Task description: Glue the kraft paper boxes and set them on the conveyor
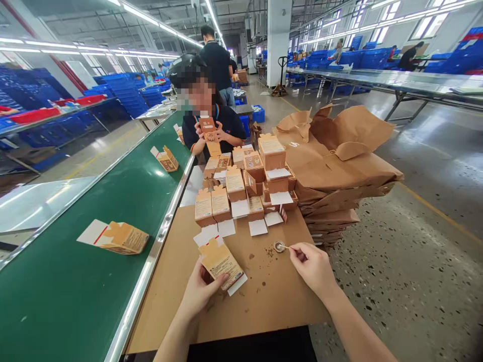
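My left hand [204,284] grips a tan printed carton [222,262] with its white end flaps standing out, thumb across the lower front face. Between the thumb and fingers of my right hand [311,264] is a thin pale stick, perhaps a cotton swab [287,247]. Its far end meets a small round dish [279,247] on the cardboard-covered table [264,306]. Brown specks and spots lie beside the dish. Beyond both hands stands a pile of similar cartons [236,183], stacked in layers, many with white flaps hanging open.
A green conveyor belt [75,301] with a metal edge runs along the left, carrying several cartons [128,239]. Across the table a co-worker [226,118] holds a carton. Flat stacks under brown paper [339,171] stand at the right. Farther off are a pallet jack [279,88] and blue crates.
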`<state>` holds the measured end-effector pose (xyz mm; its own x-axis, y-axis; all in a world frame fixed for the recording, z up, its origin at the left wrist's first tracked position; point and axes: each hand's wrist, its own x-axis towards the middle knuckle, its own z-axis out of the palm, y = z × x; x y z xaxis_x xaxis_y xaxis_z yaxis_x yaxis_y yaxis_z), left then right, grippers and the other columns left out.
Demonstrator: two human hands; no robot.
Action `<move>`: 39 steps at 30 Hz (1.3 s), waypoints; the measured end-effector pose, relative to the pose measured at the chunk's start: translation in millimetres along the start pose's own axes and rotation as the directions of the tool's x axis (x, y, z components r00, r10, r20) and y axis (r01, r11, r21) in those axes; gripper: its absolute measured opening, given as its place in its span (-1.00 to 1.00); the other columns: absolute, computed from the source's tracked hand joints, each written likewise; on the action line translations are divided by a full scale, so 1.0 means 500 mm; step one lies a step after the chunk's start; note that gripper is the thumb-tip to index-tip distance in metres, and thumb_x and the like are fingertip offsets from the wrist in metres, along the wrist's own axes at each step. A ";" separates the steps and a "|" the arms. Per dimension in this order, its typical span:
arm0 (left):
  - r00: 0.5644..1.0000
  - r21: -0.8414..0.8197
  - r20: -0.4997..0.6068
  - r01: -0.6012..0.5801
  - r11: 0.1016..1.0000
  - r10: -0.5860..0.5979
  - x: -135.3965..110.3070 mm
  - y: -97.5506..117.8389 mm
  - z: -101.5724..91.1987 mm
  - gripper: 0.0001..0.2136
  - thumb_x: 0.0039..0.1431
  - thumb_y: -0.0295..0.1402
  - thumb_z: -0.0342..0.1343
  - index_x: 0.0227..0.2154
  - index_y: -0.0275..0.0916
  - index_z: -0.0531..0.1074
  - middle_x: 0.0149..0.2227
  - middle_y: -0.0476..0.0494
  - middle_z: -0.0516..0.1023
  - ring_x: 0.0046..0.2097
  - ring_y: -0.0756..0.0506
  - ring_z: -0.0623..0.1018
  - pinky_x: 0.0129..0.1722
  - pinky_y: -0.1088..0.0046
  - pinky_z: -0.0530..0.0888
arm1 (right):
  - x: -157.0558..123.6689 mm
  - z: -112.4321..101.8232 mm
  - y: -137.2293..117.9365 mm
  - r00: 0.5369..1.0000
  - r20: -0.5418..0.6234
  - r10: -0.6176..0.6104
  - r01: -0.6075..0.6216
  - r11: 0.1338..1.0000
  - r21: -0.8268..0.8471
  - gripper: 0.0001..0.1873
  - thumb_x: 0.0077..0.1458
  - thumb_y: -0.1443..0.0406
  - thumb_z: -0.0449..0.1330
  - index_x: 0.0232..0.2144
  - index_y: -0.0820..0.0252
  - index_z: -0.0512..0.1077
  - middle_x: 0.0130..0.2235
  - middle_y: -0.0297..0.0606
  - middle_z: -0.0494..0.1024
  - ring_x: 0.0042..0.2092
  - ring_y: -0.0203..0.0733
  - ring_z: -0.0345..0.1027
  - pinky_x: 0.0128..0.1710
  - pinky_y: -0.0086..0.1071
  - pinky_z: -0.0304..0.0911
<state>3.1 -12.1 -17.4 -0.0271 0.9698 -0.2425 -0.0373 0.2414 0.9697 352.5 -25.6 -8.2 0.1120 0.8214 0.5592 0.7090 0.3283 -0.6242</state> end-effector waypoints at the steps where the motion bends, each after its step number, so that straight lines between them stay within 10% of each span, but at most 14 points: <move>1: 1.000 -0.009 -0.010 -0.001 1.000 0.001 0.003 -0.004 -0.005 -0.20 -0.11 0.12 0.76 0.12 -0.16 0.66 0.09 -0.36 0.86 0.13 -0.45 0.83 0.25 -0.07 0.76 | 0.001 0.003 -0.001 1.000 0.005 -0.009 0.009 1.000 0.005 -0.66 0.48 0.28 0.22 -0.40 0.05 0.61 -0.48 -0.36 0.63 -0.52 -0.26 0.48 -0.45 -0.46 0.41; 9: 0.994 -0.054 0.055 0.093 0.994 -0.090 0.029 0.019 -0.011 -0.23 -0.24 0.09 0.80 -0.02 -0.18 0.65 0.05 -0.38 0.87 0.10 -0.47 0.84 0.21 -0.07 0.76 | -0.041 0.006 -0.057 0.998 -0.054 -0.012 0.016 0.997 0.076 -0.79 0.52 0.35 0.30 -0.23 0.08 0.66 -0.38 -0.34 0.70 -0.44 -0.27 0.54 -0.34 -0.45 0.49; 15: 0.995 -0.062 0.071 0.076 0.995 -0.071 0.026 0.030 -0.008 -0.29 -0.14 0.02 0.79 0.00 -0.17 0.64 0.04 -0.35 0.86 0.11 -0.42 0.84 0.17 0.02 0.76 | -0.143 0.111 -0.161 0.992 0.125 -0.020 -0.019 0.953 0.303 -0.73 0.52 0.40 0.25 -0.28 0.07 0.61 -0.44 -0.40 0.58 -0.48 -0.31 0.45 -0.43 -0.50 0.41; 22: 0.997 -0.036 0.070 0.037 0.999 -0.035 0.022 0.016 -0.008 -0.31 -0.13 0.04 0.78 -0.02 -0.16 0.62 0.01 -0.31 0.86 0.05 -0.37 0.84 0.13 0.03 0.77 | -0.168 0.180 -0.158 0.990 0.131 -0.043 0.002 0.956 0.294 -0.70 0.50 0.43 0.20 -0.32 0.06 0.56 -0.46 -0.41 0.54 -0.49 -0.30 0.42 -0.41 -0.49 0.39; 29: 0.997 -0.031 0.070 0.043 0.999 -0.041 0.016 0.013 -0.002 -0.24 -0.16 0.03 0.77 0.04 -0.15 0.58 0.03 -0.32 0.85 0.07 -0.39 0.83 0.16 0.00 0.76 | -0.170 0.167 -0.155 0.993 0.111 -0.031 -0.003 0.956 0.293 -0.71 0.51 0.43 0.22 -0.30 0.07 0.59 -0.45 -0.40 0.53 -0.48 -0.30 0.41 -0.43 -0.48 0.38; 39: 0.998 0.187 -0.048 -0.035 0.982 0.045 -0.044 -0.032 0.020 -0.38 -0.23 -0.21 0.72 -0.04 0.02 0.63 -0.05 -0.22 0.82 -0.01 -0.45 0.80 0.06 -0.01 0.70 | -0.186 0.038 -0.149 0.993 0.071 0.097 -0.114 0.947 0.301 -0.72 0.57 0.32 0.29 -0.27 0.07 0.67 -0.44 -0.33 0.62 -0.49 -0.27 0.49 -0.46 -0.46 0.47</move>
<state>14.2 -37.0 -27.2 -0.0767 0.9768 -0.2000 0.1514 0.2096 0.9660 276.1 -117.6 -24.2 0.1308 0.8803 0.4561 0.4487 0.3577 -0.8190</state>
